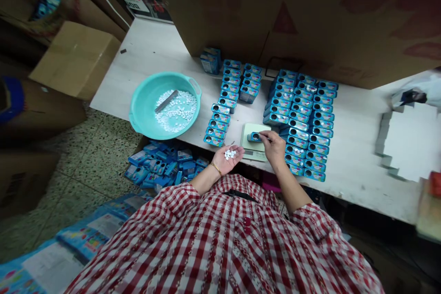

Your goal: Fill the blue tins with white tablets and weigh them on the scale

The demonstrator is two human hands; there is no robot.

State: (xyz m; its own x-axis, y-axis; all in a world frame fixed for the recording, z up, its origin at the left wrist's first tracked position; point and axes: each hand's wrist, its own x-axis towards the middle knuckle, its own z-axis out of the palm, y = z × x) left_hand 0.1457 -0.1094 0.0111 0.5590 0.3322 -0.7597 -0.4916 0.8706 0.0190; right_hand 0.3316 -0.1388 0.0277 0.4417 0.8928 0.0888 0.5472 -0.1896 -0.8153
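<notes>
While I watch from far off through the head camera, a huge cardboard box (pixel 303 14) fills the top of my view, standing on a white table (pixel 358 161) that runs across the frame. At left of centre I see a turquoise basin (pixel 139 94), partly filled with small white pieces around a grey strip (pixel 166 102). Right of the middle, blue boxes (pixel 299 135) stand in packed columns, many showing a dark round hole on top; shorter rows stand between them and the basin.

Just below the centre sits a pale scale (pixel 260 154). From its right comes my right hand (pixel 275 148), thumb and fingers pinching the right end of one small box (pixel 254 137) over the weighing plate; whether the plate bears it, I cannot tell. My left hand (pixel 223 161) lies palm up just left of the scale, cupped under a little heap of white tablets (pixel 230 154).

I judge the box light and fairly stiff, slick on its printed sides, and likely to dent if squeezed hard. I'd hold it by the narrow ends, clear of the hole. The tablets seem hard and apt to roll, so a hollowed palm suits them best.
</notes>
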